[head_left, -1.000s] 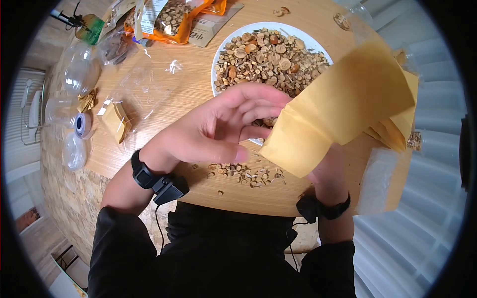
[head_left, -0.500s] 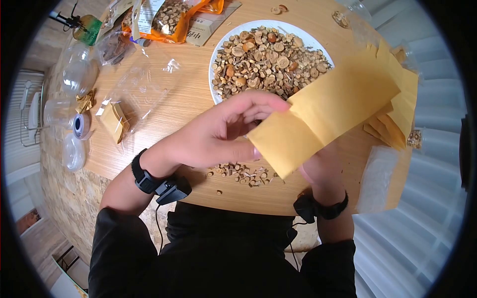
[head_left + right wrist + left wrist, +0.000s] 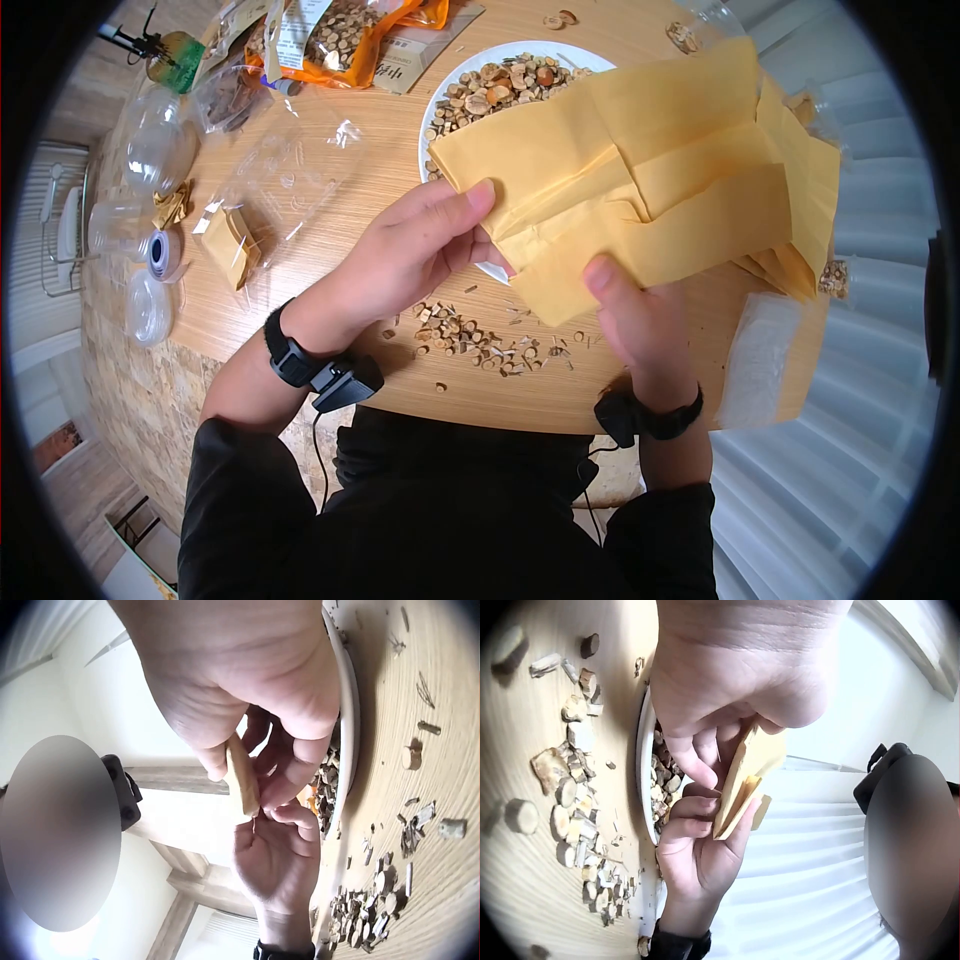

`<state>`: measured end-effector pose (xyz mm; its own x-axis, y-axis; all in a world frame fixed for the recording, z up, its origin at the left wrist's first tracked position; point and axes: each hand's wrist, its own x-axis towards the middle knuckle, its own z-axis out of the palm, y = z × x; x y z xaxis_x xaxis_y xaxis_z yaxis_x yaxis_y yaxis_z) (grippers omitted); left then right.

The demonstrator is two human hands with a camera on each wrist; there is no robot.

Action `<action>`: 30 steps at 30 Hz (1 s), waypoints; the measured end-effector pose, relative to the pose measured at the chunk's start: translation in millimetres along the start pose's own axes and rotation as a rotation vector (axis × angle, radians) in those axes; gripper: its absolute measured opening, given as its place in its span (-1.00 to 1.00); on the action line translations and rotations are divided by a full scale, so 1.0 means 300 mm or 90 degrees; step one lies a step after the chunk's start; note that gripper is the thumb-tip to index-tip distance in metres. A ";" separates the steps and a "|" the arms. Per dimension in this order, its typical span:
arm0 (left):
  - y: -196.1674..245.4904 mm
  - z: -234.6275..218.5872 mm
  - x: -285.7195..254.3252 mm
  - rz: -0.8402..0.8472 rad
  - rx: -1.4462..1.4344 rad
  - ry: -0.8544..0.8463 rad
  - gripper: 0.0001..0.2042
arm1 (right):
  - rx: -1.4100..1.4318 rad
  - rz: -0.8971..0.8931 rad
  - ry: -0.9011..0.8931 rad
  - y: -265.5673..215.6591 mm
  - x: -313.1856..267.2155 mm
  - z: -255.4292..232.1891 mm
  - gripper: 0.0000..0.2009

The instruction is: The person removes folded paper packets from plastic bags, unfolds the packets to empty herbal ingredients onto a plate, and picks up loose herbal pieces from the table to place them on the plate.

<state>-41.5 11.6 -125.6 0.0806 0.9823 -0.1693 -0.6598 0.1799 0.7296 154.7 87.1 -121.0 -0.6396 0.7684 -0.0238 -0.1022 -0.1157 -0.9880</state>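
Note:
Both hands hold a yellow-brown paper bag (image 3: 690, 130), tilted over the plate in the head view, its creased and folded face showing. My left hand (image 3: 405, 245) pinches its left edge, thumb on top and fingers beneath. Along the near edge my right hand (image 3: 645, 320) grips it, thumb pressed on the paper, its other fingers hidden below. In the left wrist view the folded bag (image 3: 739, 780) is seen edge-on between the hands. Behind it, a white plate (image 3: 426, 120) bears a heap of dried slices and nuts (image 3: 490, 88), partly covered by the bag.
Loose dried bits (image 3: 480, 345) lie scattered near the table's front edge. More paper bags (image 3: 815, 190) lie at the right, beside a translucent sheet (image 3: 760, 360). On the left are a clear plastic bag (image 3: 290, 190), a tape roll (image 3: 163, 252) and plastic containers (image 3: 160, 150). An orange-edged packet (image 3: 345, 40) lies behind.
The paper bag has turned so that its broad, folded face shows, and it covers more of the plate. Both thumbs have come onto its upper side.

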 end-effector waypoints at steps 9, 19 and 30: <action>0.011 0.007 0.021 0.067 -0.087 0.030 -0.58 | 0.221 0.052 0.079 -0.015 0.030 0.005 -0.68; 0.000 -0.005 0.018 0.068 -0.091 -0.089 -0.54 | 0.104 -0.002 -0.042 -0.047 0.024 0.002 -0.35; -0.011 -0.010 0.006 0.013 -0.030 -0.242 -0.48 | 0.029 -0.074 -0.047 -0.035 0.021 0.005 -0.22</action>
<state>-41.5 12.6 -130.2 0.3326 0.9368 0.1084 -0.6969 0.1667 0.6976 150.7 92.3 -110.5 -0.6760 0.7297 0.1030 -0.2116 -0.0582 -0.9756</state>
